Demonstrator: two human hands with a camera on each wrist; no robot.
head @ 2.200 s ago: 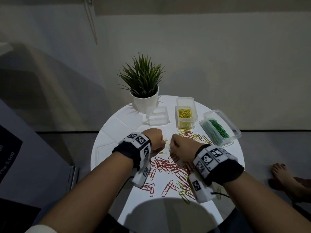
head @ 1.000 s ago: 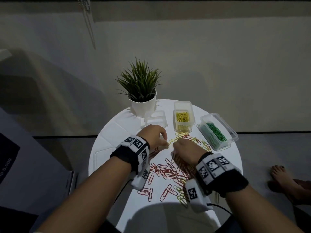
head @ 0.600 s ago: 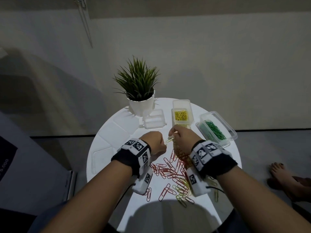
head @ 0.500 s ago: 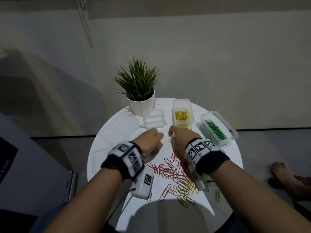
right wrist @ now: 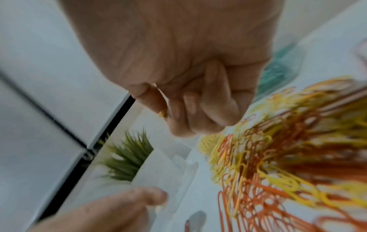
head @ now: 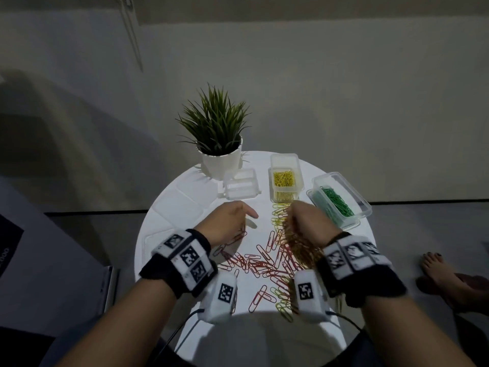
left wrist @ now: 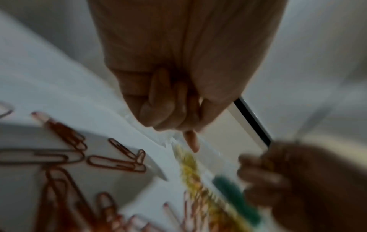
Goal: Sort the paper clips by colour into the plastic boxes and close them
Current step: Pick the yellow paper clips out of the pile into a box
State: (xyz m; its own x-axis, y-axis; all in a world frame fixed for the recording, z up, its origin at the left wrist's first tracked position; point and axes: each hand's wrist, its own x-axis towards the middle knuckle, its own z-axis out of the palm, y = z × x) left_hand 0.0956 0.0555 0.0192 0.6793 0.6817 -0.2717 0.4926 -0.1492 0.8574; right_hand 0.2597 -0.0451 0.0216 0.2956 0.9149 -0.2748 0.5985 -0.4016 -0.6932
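Head cam, my right hand (head: pixel 304 221) pinching a yellow clip (right wrist: pixel 163 114) near the yellow box (head: pixel 284 185), left hand (head: pixel 225 223) loosely curled holding nothing, red clips (head: pixel 260 263) scattered below

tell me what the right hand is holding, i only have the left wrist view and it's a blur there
Observer: In the right wrist view, the right hand pinches a yellow clip between thumb and curled fingers.
Operator: where's the yellow box from there
Observer: In the head view, the yellow box stands open just beyond that hand's knuckles.
Operator: any box for the red ones
Observer: A clear box with no clips visible inside sits in front of the potted plant.
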